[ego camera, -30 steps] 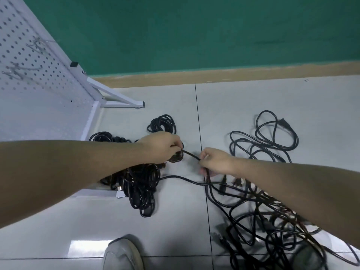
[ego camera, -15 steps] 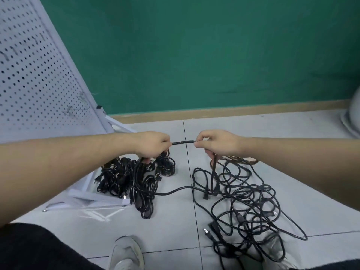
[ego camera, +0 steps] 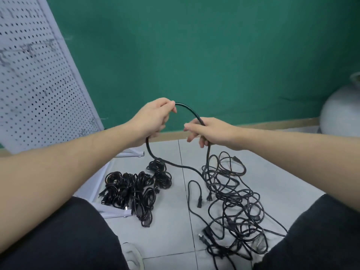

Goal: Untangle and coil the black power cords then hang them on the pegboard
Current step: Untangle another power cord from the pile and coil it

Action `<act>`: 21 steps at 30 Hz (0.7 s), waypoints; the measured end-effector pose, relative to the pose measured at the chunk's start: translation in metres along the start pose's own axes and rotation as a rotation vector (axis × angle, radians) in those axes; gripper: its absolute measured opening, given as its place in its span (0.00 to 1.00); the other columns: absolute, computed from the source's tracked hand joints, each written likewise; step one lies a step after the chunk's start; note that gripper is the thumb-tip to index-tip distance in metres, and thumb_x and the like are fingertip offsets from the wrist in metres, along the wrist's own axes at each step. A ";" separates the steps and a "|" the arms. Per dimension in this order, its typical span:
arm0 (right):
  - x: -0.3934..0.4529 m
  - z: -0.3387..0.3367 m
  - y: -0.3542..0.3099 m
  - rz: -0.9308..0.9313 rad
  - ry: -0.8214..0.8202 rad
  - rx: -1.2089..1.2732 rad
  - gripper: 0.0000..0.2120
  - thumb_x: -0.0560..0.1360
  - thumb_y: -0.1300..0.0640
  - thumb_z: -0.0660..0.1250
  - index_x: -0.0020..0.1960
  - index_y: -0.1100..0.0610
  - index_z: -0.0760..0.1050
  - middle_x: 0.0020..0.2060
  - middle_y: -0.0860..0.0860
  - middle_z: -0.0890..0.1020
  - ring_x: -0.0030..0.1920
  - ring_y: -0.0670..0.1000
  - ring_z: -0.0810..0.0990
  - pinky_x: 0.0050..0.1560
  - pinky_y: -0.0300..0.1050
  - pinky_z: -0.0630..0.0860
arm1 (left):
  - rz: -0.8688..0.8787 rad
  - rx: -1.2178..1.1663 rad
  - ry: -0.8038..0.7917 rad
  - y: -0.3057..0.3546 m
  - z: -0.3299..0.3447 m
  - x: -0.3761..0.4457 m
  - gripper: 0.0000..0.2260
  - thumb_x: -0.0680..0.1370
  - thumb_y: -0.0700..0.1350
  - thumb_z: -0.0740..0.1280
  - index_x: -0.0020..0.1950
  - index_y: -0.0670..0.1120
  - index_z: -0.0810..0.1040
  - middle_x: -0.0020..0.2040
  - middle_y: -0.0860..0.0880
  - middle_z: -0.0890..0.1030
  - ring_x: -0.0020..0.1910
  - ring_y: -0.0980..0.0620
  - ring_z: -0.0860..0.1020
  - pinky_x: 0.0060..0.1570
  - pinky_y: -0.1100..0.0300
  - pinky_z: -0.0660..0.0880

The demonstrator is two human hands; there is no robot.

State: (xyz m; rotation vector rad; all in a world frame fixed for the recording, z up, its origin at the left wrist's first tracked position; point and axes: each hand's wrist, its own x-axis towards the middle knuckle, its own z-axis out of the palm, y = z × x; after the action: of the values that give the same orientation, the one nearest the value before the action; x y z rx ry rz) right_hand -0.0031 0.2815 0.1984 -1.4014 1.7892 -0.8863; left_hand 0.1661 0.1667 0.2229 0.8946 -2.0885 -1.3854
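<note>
Two hands had come up off the floor together, and between them the black cord (ego camera: 191, 112) that a moment earlier ran short and straight from fist to fist now bowed upward in an arch against the green wall (ego camera: 214, 55). Your left hand (ego camera: 153, 118) pinched one end of that arch at the fingertips, and a lower run of the same cord passed under the heel of it before dropping to the floor. Your right hand (ego camera: 209, 131) had its fingers curled loosely round the other side, with the cord falling from it into the loose tangle (ego camera: 233, 201) on the tiled floor (ego camera: 171, 230), right of the tile joint.

You had raised your head as well, so more of the pegboard (ego camera: 39, 78) showed at your left, its hooks carrying nothing that I could see. Left of the tile joint, beside the pegboard's foot, lay the pile of coiled cords (ego camera: 136, 188), apart from the tangle.

To my reading, you had formed the first loop of a fresh coil. Most of this cord was trailing into the tangle, so it would likely snag as you gathered it, and no hanging had begun.
</note>
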 end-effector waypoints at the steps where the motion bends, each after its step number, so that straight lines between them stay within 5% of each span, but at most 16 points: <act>1: -0.002 0.003 -0.001 -0.012 -0.018 -0.023 0.14 0.80 0.41 0.65 0.59 0.48 0.78 0.50 0.47 0.85 0.36 0.48 0.77 0.39 0.37 0.72 | 0.013 -0.035 0.008 0.005 0.003 -0.002 0.11 0.86 0.53 0.58 0.47 0.51 0.74 0.29 0.55 0.64 0.24 0.55 0.57 0.24 0.65 0.54; 5: -0.003 0.007 -0.008 -0.039 -0.080 0.015 0.18 0.76 0.43 0.72 0.65 0.43 0.77 0.54 0.50 0.84 0.44 0.45 0.78 0.49 0.39 0.70 | 0.057 -0.187 0.054 0.020 0.019 -0.009 0.11 0.86 0.51 0.57 0.45 0.50 0.69 0.28 0.54 0.61 0.23 0.55 0.54 0.23 0.64 0.52; 10: -0.001 0.023 -0.015 -0.077 -0.236 0.009 0.27 0.74 0.45 0.75 0.71 0.45 0.74 0.62 0.40 0.82 0.65 0.41 0.77 0.68 0.41 0.67 | 0.078 -0.492 0.132 0.036 0.025 -0.011 0.13 0.87 0.50 0.56 0.44 0.49 0.66 0.30 0.51 0.63 0.22 0.54 0.54 0.21 0.64 0.53; 15: 0.004 0.033 -0.008 -0.081 -0.297 0.050 0.06 0.78 0.54 0.71 0.50 0.56 0.77 0.42 0.53 0.86 0.48 0.51 0.85 0.56 0.41 0.74 | 0.118 -0.562 0.263 0.040 0.018 -0.007 0.13 0.87 0.50 0.55 0.43 0.49 0.64 0.30 0.52 0.67 0.22 0.54 0.55 0.21 0.63 0.53; 18: 0.004 0.022 0.009 -0.040 -0.331 -0.239 0.09 0.82 0.52 0.67 0.47 0.56 0.74 0.35 0.50 0.83 0.41 0.49 0.83 0.48 0.35 0.74 | 0.082 -0.643 0.382 0.037 -0.004 0.003 0.13 0.87 0.49 0.55 0.44 0.49 0.65 0.31 0.53 0.68 0.22 0.55 0.55 0.20 0.63 0.53; 21: 0.003 0.009 0.028 0.019 -0.377 -0.560 0.12 0.84 0.47 0.60 0.47 0.52 0.75 0.38 0.50 0.83 0.39 0.46 0.78 0.44 0.37 0.71 | 0.000 -0.454 0.453 0.017 -0.022 0.012 0.12 0.87 0.49 0.55 0.45 0.48 0.68 0.33 0.52 0.70 0.21 0.55 0.57 0.21 0.64 0.56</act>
State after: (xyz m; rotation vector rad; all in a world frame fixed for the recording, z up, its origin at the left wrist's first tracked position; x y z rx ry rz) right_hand -0.0106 0.2830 0.1695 -1.7464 1.8121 -0.0792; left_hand 0.1693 0.1490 0.2479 0.9063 -1.3679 -1.4157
